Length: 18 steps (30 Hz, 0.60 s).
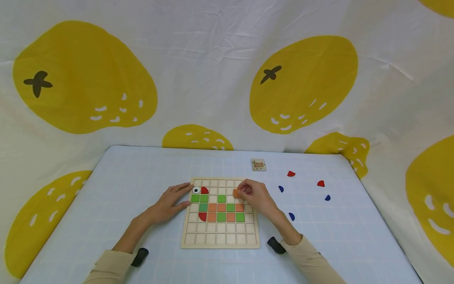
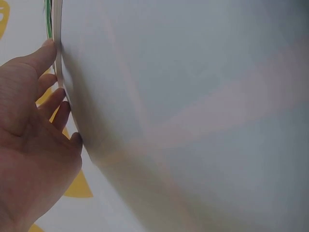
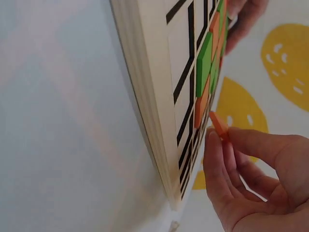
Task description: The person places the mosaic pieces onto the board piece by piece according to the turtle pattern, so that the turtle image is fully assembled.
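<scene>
My right hand (image 1: 258, 198) pinches an orange square tile (image 3: 219, 126) between thumb and fingers, over the right part of a wooden grid board (image 1: 220, 239). In the right wrist view the tile is tilted close over the cells. My left hand (image 1: 164, 207) rests at the board's left edge, fingers extended, with its fingertips (image 2: 49, 44) against the side. Set in the grid are green tiles (image 1: 221, 217), orange tiles (image 1: 212, 207), a teal tile (image 1: 203, 207), red quarter-round pieces (image 1: 202, 216) and a white tile with a black-and-white eye (image 1: 196, 190).
Right of the board lie two loose red quarter-round pieces (image 1: 291, 173) and several dark blue half-round pieces (image 1: 291, 216). A small square picture card (image 1: 258, 165) lies behind the board. A cloth printed with yellow fruit (image 1: 85, 79) hangs behind the table (image 1: 149, 169).
</scene>
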Available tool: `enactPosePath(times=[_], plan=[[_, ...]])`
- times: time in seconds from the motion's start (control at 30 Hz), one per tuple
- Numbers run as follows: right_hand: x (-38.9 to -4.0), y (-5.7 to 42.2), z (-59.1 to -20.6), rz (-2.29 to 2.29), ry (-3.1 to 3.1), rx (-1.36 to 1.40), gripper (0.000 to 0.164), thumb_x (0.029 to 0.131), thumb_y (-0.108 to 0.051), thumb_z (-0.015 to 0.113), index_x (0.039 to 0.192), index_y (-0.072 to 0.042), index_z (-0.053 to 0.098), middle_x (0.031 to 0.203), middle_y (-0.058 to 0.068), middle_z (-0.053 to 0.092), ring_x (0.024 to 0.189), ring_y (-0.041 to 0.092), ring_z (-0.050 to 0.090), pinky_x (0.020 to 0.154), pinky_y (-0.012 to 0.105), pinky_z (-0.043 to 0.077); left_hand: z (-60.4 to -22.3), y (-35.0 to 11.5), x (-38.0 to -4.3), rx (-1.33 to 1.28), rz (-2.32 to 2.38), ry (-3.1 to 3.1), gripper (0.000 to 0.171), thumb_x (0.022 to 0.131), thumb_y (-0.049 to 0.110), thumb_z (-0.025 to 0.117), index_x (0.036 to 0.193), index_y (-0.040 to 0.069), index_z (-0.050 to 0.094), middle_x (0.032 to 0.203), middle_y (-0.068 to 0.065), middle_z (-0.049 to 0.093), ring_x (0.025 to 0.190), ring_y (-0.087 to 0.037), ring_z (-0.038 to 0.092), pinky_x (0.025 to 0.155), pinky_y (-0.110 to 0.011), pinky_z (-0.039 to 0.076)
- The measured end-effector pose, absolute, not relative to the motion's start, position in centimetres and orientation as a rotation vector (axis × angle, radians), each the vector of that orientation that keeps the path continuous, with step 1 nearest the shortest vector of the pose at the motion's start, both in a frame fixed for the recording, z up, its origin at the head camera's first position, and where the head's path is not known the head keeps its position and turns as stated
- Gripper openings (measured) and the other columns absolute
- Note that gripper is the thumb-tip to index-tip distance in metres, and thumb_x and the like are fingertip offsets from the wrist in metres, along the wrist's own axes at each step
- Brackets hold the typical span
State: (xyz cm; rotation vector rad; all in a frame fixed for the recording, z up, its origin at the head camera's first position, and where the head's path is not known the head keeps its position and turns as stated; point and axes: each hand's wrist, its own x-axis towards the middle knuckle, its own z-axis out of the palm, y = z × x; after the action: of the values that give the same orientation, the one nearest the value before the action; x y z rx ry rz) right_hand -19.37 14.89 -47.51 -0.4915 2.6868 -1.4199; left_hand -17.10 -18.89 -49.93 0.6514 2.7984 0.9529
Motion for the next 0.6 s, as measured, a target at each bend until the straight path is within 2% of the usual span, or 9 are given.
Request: enactPosePath(times=[0.4,0.6], plan=[[-19.0,13.8,-47.9,-1.354,2.643,-0.553,0.004,0.095,-0.005,0.074,0.097,-0.004,0.070,0.085,0.001,0.067,0.076,0.013,0.062,0.070,0.024,0.053,-49.7,-18.8,-17.1,0.634,0.952,2.792,0.061,0.103,0.026,0.066,0.157,0.008,0.043,0.161,-0.018,0.038,0.145,-0.042,0.033,0.114,-0.066,0.031],[-18.9,13.7,-47.8,-1.307,2.630,-0.598,0.004,0.095,-0.005,0.074,0.096,-0.004,0.071,0.084,0.000,0.066,0.077,0.013,0.061,0.071,0.023,0.052,-49.6,-18.7,-17.0,0.630,0.951,2.790,0.060,0.103,0.025,0.065,0.157,0.008,0.043,0.161,-0.018,0.038,0.145,-0.042,0.033,0.114,-0.066,0.030]])
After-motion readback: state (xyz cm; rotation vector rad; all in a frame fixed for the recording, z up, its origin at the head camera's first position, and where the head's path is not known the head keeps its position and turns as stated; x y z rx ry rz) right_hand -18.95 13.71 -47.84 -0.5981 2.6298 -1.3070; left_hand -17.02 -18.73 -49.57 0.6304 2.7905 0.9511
